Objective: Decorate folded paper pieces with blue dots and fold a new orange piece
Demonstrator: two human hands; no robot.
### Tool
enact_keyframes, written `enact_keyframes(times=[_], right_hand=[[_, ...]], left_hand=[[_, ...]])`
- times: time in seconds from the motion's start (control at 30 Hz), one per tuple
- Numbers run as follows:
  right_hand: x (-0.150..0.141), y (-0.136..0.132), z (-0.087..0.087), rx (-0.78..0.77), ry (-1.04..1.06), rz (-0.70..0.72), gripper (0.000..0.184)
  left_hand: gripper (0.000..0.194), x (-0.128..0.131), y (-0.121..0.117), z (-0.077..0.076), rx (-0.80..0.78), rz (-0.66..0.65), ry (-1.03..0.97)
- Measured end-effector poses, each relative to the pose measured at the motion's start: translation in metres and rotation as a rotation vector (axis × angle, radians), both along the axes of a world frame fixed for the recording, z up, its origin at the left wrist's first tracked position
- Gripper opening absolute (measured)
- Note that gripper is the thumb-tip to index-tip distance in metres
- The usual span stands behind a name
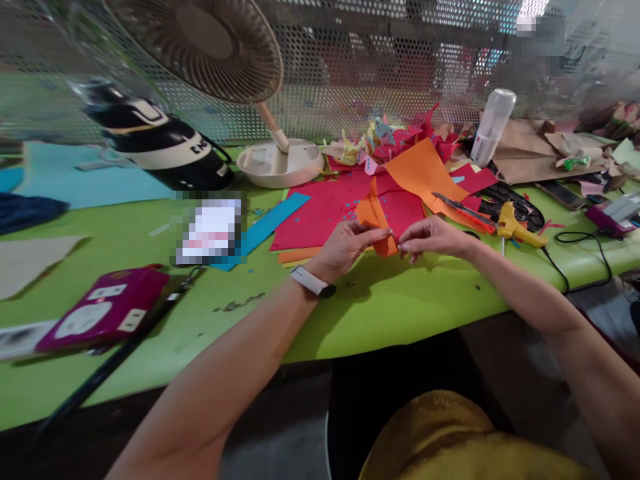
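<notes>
An orange piece of paper, creased along its length, is pinched by my left hand over the table's front half. My right hand has its fingertips pressed together at the paper's lower right edge; whether they grip it cannot be made out. Beneath and behind lie red paper sheets with small blue specks, above orange and yellow sheets. A larger orange sheet rests behind my right hand. Scissors with orange handles lie on it, beside a yellow glue gun.
A white desk fan stands at the back beside a leaning black bottle. Colourful paper scraps pile near a clear-topped bottle. On the left are a blue strip, a phone and a purple case. The glue gun's cord trails right.
</notes>
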State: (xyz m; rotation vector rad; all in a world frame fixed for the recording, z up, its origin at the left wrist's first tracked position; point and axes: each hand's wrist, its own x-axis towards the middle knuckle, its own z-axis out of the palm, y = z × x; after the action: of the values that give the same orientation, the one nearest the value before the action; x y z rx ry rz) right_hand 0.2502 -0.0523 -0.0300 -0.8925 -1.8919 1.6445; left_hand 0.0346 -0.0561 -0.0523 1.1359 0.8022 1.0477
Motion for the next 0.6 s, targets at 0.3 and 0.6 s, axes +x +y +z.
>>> enact_keyframes(times=[0.3,0.6], right_hand=[[0.073,0.018,0.061,0.693,-1.052,-0.573,0.021],[0.079,0.032,0.026,0.657,-1.466,-0.373,0.030]], left_hand=[[0.017,-0.006,0.005,0.001,-0.051,0.095,-0.043],[0.024,0.000,0.001,0.008,-0.125,0.155,-0.061]])
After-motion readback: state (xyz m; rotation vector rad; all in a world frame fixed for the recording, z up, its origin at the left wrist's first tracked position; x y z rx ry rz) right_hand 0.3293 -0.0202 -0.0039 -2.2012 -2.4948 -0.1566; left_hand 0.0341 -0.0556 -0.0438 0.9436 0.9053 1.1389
